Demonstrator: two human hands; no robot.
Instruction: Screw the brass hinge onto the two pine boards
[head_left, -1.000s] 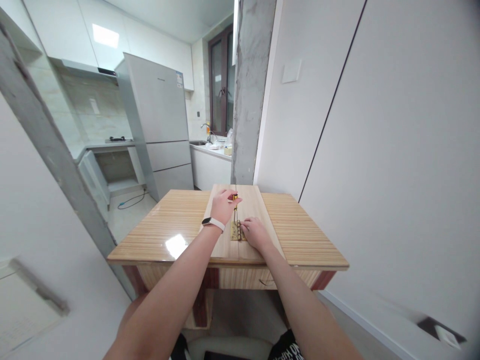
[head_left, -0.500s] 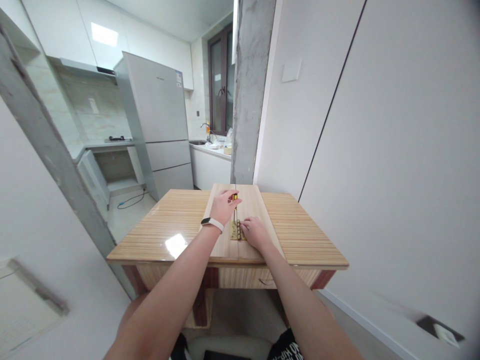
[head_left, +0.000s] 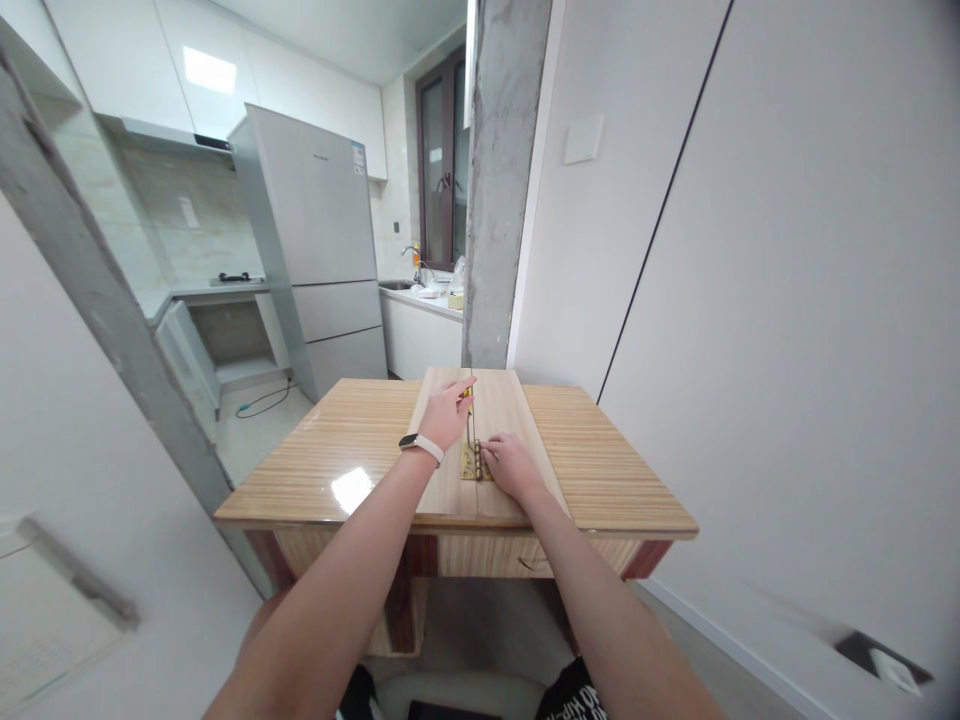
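Note:
A brass hinge (head_left: pixel 470 462) lies across the seam between two pale wooden boards (head_left: pixel 491 400). My left hand (head_left: pixel 445 415) is at a screwdriver with a yellow and black handle (head_left: pixel 469 394), its thumb and fingers around the handle and a finger reaching past it. The screwdriver stands nearly upright, its thin shaft pointing down to the hinge's left leaf. My right hand (head_left: pixel 510 464) has its fingertips pressed together at the hinge's right side, partly covering the right leaf. The screw under the tip is too small to make out.
The boards rest on a striped wooden table (head_left: pixel 615 470) with a drawer below its front edge. Beyond it stand a grey fridge (head_left: pixel 315 210), a sink counter (head_left: pixel 424 300) and a bare concrete pillar (head_left: pixel 499 200). A white wall (head_left: pixel 750 300) runs along the right.
The left hand's fingers have shifted around the screwdriver handle, now stretched straighter, and the wrist has moved slightly left. My right hand and the hinge have stayed in place.

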